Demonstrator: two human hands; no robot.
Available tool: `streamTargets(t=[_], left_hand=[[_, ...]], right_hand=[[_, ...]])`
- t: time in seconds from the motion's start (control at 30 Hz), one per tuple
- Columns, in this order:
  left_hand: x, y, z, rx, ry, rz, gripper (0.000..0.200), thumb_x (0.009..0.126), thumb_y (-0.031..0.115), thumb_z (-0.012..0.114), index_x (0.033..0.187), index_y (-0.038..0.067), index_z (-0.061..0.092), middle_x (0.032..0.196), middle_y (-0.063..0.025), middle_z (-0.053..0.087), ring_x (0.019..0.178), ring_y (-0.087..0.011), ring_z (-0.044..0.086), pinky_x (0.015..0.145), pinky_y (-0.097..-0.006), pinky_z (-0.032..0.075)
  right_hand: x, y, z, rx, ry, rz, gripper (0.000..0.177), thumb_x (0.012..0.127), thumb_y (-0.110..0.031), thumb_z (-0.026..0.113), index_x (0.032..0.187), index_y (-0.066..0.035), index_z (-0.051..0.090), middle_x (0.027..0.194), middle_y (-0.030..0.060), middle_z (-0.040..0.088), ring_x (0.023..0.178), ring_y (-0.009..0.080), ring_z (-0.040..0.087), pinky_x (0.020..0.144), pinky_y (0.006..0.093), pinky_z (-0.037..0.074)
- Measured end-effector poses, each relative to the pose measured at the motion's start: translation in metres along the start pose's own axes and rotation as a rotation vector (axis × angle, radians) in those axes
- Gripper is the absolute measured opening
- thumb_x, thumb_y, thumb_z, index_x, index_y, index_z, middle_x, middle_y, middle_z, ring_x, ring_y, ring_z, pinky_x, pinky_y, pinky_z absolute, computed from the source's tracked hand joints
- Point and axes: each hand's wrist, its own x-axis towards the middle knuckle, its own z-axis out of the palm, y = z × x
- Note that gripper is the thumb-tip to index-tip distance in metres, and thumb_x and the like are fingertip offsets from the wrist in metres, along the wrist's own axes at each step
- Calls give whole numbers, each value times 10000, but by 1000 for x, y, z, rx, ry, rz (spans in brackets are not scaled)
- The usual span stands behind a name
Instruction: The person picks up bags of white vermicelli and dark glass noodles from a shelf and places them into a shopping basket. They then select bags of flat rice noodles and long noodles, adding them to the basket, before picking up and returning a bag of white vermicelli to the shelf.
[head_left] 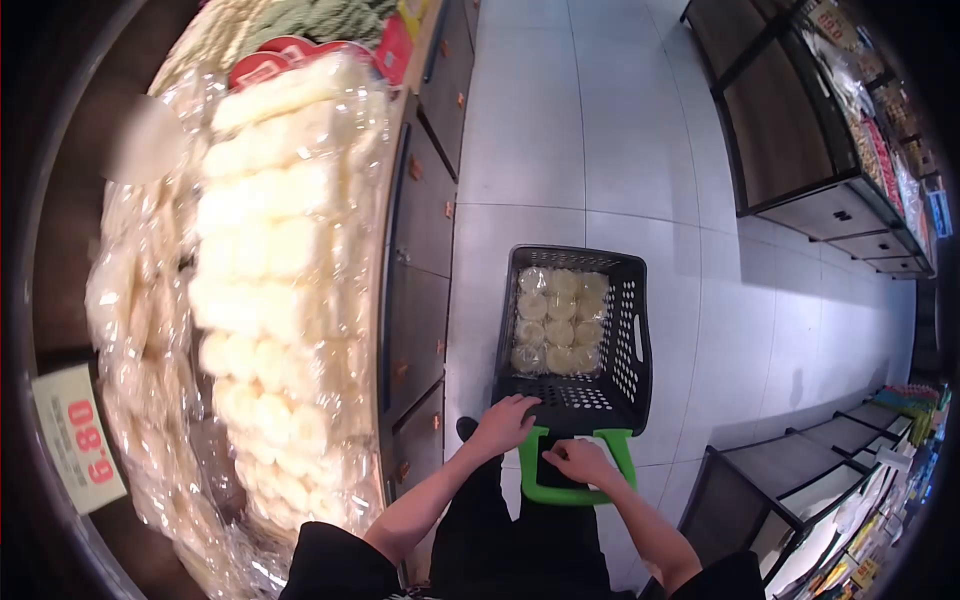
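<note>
A black basket point(630, 400) with perforated sides stands on the floor in front of me. Inside it lies a clear pack of round, pale, noodle-like bundles point(560, 320). The basket's green handle point(570, 495) is folded toward my body. My left hand point(508, 422) is at the basket's near rim, by the left end of the handle, its fingers curled over; what they hold, if anything, is hidden. My right hand point(580, 462) is within the handle loop, fingers bent together, with its wrist over the handle's right side.
Left, a display holds many plastic-wrapped pale bundles point(270, 240) above drawers point(420, 290). A price card point(80, 438) is at the far left. Dark shelving units with goods stand at the upper right point(770, 130) and lower right point(740, 500). Pale tiled floor point(640, 130) lies between.
</note>
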Motion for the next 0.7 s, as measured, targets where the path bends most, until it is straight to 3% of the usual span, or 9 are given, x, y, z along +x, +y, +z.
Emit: streamTargets(t=[0.03, 0.07, 0.13, 0.2, 0.3, 0.37, 0.4, 0.47, 0.7], left_hand=[[-30, 9, -9, -34, 46, -28, 339, 877, 177, 589, 1205, 91, 574, 1047, -140, 604, 1013, -348, 596, 839, -462, 510], [-60, 15, -20, -39, 77, -19, 339, 877, 177, 589, 1205, 91, 574, 1047, -140, 604, 1013, -348, 596, 839, -462, 510], [-119, 22, -34, -62, 154, 55, 328, 889, 170, 576, 1207, 90, 577, 1041, -128, 597, 1022, -334, 592, 847, -451, 506], [-176, 20, -40, -71, 257, 97, 316, 896, 159, 566, 1203, 85, 577, 1039, -119, 600, 1024, -324, 589, 852, -439, 502], [-263, 18, -54, -61, 308, 156, 286, 899, 153, 564, 1174, 79, 592, 1058, -106, 612, 1019, -309, 595, 860, -422, 499], [-313, 2, -46, -64, 417, 115, 260, 896, 142, 568, 1146, 86, 612, 1033, -105, 619, 997, -304, 602, 853, -406, 502], [-333, -5, -41, -61, 457, 115, 236, 892, 132, 571, 1117, 94, 632, 1008, -104, 625, 975, -299, 609, 847, -391, 504], [-375, -16, -35, -40, 560, 43, 218, 883, 122, 576, 1090, 93, 640, 976, -93, 622, 950, -285, 613, 827, -389, 508], [-457, -40, -4, 112, 826, -81, 185, 843, 87, 591, 1018, 75, 648, 888, -77, 611, 896, -263, 620, 792, -384, 511]], right_hand=[[-21, -20, 5, 140, 16, 104, 454, 907, -485, 547, 879, -66, 720, 812, 183, 682, 869, 378, 666, 808, 465, 520], [-31, -30, 17, 112, 26, 94, 454, 907, -485, 547, 879, -66, 720, 812, 183, 682, 869, 378, 666, 808, 465, 520], [-36, -39, 43, -216, 179, 160, 537, 918, -554, 494, 878, -76, 735, 789, 205, 685, 811, 383, 667, 785, 470, 517], [-37, -47, 50, -233, 430, 213, 596, 919, -571, 478, 827, -39, 731, 804, 241, 673, 812, 390, 664, 754, 491, 514], [-47, -67, 83, -384, 562, 40, 631, 905, -588, 487, 816, -9, 721, 794, 246, 671, 790, 406, 661, 734, 502, 514], [-54, -71, 96, -519, 706, 125, 626, 883, -587, 512, 821, 1, 719, 789, 240, 673, 790, 419, 661, 744, 497, 519], [-52, -66, 98, -570, 695, 71, 626, 883, -587, 512, 821, 1, 719, 789, 240, 673, 790, 419, 661, 744, 497, 519], [-42, -55, 99, -570, 656, 165, 581, 856, -584, 537, 910, -39, 733, 820, 233, 678, 833, 409, 666, 755, 491, 527], [-58, -57, 116, -591, 599, 75, 585, 878, -547, 517, 977, -10, 728, 892, 241, 687, 887, 416, 661, 796, 480, 521]])
